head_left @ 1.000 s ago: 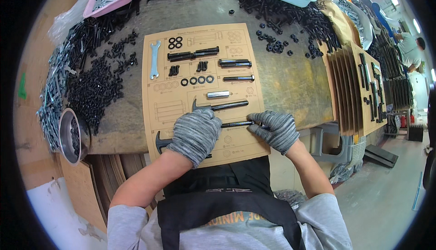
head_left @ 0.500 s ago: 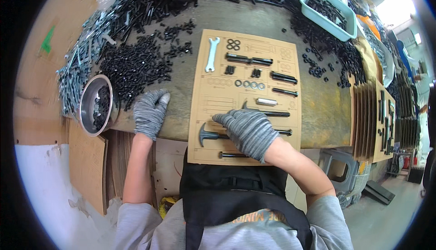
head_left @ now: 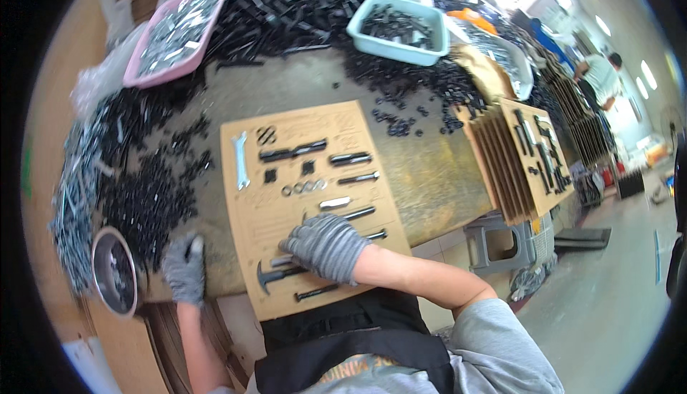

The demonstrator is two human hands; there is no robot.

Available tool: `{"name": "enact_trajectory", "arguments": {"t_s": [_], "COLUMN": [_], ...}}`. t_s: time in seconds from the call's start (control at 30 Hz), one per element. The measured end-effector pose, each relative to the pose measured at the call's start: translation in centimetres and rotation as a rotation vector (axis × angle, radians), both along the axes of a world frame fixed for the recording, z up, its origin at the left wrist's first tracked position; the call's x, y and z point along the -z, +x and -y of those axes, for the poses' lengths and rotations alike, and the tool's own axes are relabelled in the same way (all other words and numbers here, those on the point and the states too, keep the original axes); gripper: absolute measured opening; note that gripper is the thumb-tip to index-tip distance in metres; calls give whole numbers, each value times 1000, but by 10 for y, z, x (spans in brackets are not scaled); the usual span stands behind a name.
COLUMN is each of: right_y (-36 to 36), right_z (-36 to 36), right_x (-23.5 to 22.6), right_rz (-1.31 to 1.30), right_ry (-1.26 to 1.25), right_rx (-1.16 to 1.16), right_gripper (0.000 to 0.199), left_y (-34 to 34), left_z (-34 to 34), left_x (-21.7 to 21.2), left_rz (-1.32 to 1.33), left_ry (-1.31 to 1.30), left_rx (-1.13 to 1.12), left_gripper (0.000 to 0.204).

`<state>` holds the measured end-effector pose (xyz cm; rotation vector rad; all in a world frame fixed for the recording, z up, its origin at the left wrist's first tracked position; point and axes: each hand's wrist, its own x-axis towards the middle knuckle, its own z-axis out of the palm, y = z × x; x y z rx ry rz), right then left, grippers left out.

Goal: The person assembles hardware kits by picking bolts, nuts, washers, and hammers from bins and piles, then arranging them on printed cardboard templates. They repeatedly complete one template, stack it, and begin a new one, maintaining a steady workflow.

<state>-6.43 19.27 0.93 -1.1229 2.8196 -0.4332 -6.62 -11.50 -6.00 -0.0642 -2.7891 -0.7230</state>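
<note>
One view only, from a wide fisheye camera on the person's head, looking steeply down and forward over the chest onto the bench (head_left: pixel 429 179). It sits close above the work: the cardboard sheet (head_left: pixel 308 201) fills the middle, the forearms enter from the lower edge, and straight lines bow toward the dark round rim. The right side takes in the floor (head_left: pixel 608 287) beyond the bench.
</note>
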Motion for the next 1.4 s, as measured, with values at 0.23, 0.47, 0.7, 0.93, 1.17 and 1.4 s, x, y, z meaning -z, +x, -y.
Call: {"name": "enact_trajectory", "arguments": {"t_s": [0.23,0.47,0.7,0.93,1.17,1.4], "right_y": [-57,-100,-93,-111,-118,-87], "right_z": [-214,-233,-249,-245,-245,-246], "right_x": [17,39,27,23,44,25], "right_rz": [-183,-280,151,-33,-166,41], "right_ry": [-249,-5,-78,-85,303,9], "right_rx": [925,729,872,940,647,779], "right_gripper": [15,21,25,26,19,30], "left_y": [-48,-120,-172,-191,-183,-180], "left_z": [-75,-285,-389,-401,-378,-374], "left_x": [-61,-72,-58,-39,-40,-51], "left_rz": [109,208,334,301,109,208], "left_ry": [250,113,-145,-205,-444,-185], "left_rx": [267,780,638,659,832,885], "left_gripper": [25,32,31,27,17,29]}}
